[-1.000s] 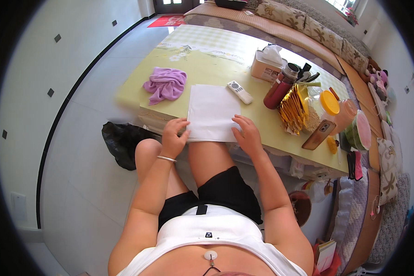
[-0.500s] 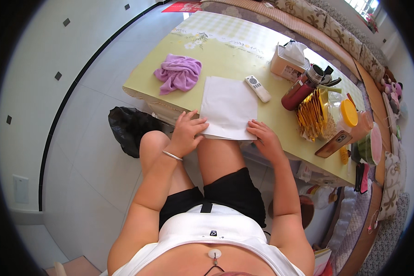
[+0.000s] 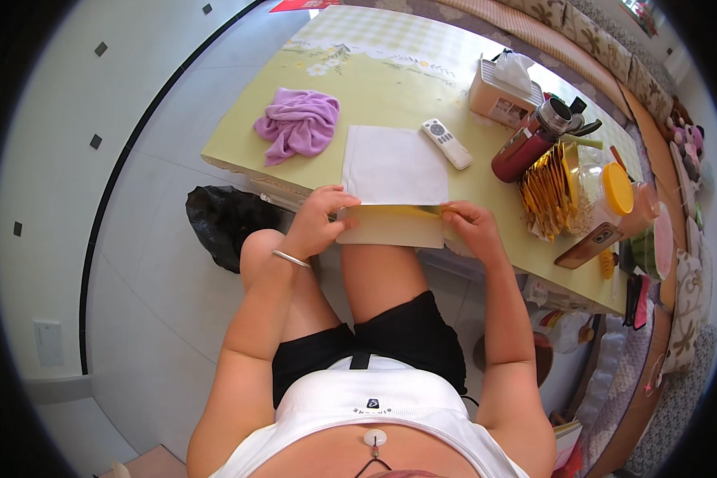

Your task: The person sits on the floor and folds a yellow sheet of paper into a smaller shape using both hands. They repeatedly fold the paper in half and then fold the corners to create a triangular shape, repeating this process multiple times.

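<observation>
A cream sheet (image 3: pixel 390 232) is partly hidden beneath the raised near edge of the white paper (image 3: pixel 396 169), which lies blank on the surface (image 3: pixel 390 99). The right grip (image 3: pixel 472 227) pinches its right corner; the left grip (image 3: pixel 320 221) holds its left, fingertips hard to make out.

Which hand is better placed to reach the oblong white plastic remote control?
Probably the right hand: it is nearer the remote control, while the left hand would cross the rectangular white paper. Both hands hold the paper's lifted edge, though.
</observation>
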Demonstrator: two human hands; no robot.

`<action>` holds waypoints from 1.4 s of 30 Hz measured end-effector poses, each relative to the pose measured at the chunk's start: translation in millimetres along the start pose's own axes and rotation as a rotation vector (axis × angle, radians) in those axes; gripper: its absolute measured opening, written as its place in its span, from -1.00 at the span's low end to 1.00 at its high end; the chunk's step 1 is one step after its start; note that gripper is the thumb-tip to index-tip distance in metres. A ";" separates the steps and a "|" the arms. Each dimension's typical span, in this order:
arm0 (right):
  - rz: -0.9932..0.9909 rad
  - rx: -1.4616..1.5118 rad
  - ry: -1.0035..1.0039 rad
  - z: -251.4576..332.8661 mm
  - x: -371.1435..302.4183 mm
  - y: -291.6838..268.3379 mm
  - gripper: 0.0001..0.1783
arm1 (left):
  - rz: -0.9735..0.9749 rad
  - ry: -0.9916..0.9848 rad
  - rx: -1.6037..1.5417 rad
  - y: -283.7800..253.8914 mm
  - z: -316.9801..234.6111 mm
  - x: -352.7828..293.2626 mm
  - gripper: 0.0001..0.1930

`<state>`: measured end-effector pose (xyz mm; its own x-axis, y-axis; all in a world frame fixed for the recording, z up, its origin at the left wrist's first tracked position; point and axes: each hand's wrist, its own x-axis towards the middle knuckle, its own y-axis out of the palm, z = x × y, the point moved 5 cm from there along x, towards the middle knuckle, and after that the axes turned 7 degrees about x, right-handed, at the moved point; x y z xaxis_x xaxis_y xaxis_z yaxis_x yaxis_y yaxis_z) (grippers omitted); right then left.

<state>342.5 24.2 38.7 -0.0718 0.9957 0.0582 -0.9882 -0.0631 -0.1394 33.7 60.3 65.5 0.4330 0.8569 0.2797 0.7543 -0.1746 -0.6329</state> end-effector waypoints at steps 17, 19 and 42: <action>-0.525 -0.846 0.002 4.9 60.7 15.6 -0.67 | -0.345 -0.218 0.414 23.3 15.3 44.3 -0.80; -0.523 -0.860 0.035 6.9 62.8 16.7 -0.66 | -0.370 -0.202 0.422 24.1 17.6 45.3 -0.79; -0.523 -0.964 0.172 4.7 73.2 18.2 -0.61 | -0.336 -0.116 0.608 35.0 21.9 49.3 -0.80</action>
<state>318.7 95.5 45.1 0.4167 0.8852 0.2069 -0.3667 0.3720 -0.8527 70.7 107.1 41.4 0.1436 0.8691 0.4734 0.4141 0.3817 -0.8263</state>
